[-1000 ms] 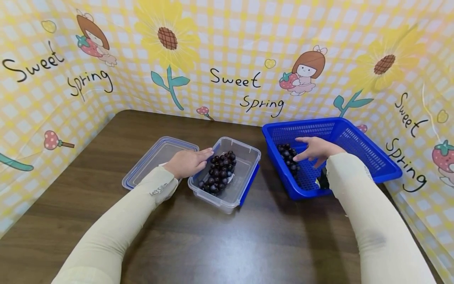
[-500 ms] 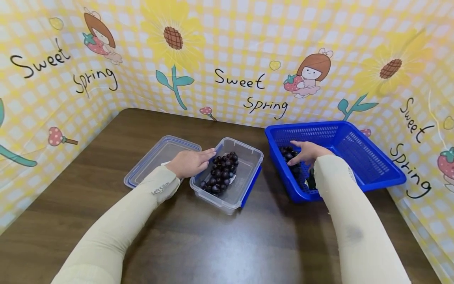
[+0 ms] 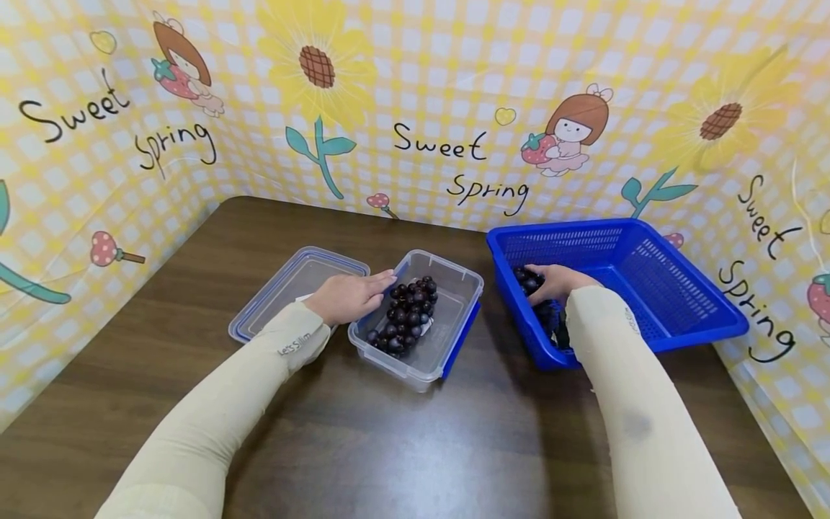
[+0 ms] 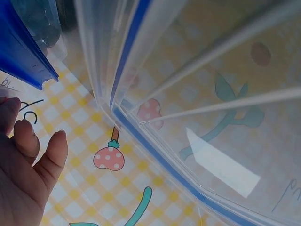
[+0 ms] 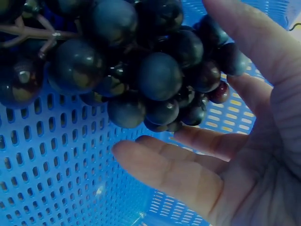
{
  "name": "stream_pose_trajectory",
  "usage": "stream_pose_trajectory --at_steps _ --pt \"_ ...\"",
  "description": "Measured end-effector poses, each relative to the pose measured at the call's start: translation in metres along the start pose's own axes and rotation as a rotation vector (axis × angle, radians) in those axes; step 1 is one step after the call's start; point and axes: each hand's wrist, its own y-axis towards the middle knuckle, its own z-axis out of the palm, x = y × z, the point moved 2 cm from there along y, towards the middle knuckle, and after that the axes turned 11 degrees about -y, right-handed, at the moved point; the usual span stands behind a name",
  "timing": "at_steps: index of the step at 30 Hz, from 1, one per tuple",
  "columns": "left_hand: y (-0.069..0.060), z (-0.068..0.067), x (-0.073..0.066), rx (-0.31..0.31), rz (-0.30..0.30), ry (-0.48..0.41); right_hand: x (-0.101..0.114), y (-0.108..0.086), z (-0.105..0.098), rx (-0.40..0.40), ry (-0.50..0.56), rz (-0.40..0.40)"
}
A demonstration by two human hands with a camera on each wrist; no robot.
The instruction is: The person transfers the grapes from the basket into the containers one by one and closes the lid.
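Observation:
My left hand (image 3: 346, 297) lies with its fingers out along the left rim of a clear plastic food container (image 3: 447, 317). A bunch of dark grapes (image 3: 405, 317) lies inside that container. In the left wrist view the left hand (image 4: 35, 165) is beside a blue latch flap (image 4: 23, 52). My right hand (image 3: 560, 282) is down in a blue basket (image 3: 668, 288), around one end of another bunch of dark grapes (image 3: 528, 280). Seen from the right wrist, the hand's (image 5: 235, 155) fingers are spread beside and under the grapes (image 5: 160, 75), not curled around them.
A clear lid with a blue seal (image 3: 285, 288) lies left of the container, partly under the left forearm. Everything stands on a dark wooden table (image 3: 389, 447). A yellow checked cloth (image 3: 428, 94) hangs behind and at both sides.
My right hand has moved left and lower into the basket, from above the grapes to around their end. The left hand stays at the container's rim. The view has shifted slightly.

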Motion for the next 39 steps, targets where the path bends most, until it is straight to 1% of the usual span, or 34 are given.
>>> stream_pose_trajectory --at_steps 6,11,14,18,21,24,28,29,31,33,35,37,39 --pt "0.001 0.000 0.000 0.021 -0.022 -0.027 -0.001 0.005 0.006 0.036 -0.085 -0.012" --pt "-0.001 0.000 0.000 0.040 -0.043 -0.049 0.000 0.012 0.013 0.078 -0.082 0.015" --pt "-0.003 0.001 0.001 0.042 -0.039 -0.047 0.000 0.015 0.016 0.089 -0.078 0.044" --pt "-0.003 0.002 0.001 0.037 -0.023 -0.044 0.001 0.017 0.017 0.084 -0.119 0.104" --pt "-0.001 0.001 0.001 0.033 -0.017 -0.039 0.002 0.017 0.016 0.086 -0.128 0.144" --pt "-0.001 -0.001 0.001 0.028 -0.012 -0.025 0.003 0.020 0.016 0.095 -0.084 0.128" --pt "-0.002 -0.001 0.001 0.034 -0.018 -0.025 0.002 0.023 0.019 0.077 -0.079 0.085" --pt "-0.002 -0.001 0.001 0.037 -0.020 -0.027 0.001 0.023 0.020 0.070 -0.084 0.085" --pt "-0.002 -0.001 0.001 0.036 -0.018 -0.029 0.001 0.024 0.020 0.052 -0.110 0.103" --pt "-0.001 -0.001 0.000 0.031 -0.013 -0.028 0.001 0.024 0.020 0.043 -0.119 0.142" --pt "-0.001 -0.002 0.000 0.025 -0.010 -0.026 0.002 0.023 0.020 0.032 -0.143 0.165" --pt "-0.001 -0.003 -0.001 0.022 -0.011 -0.028 0.003 0.022 0.019 0.027 -0.166 0.170" --pt "-0.002 -0.004 -0.002 0.025 -0.014 -0.029 0.004 0.021 0.020 0.030 -0.181 0.156"
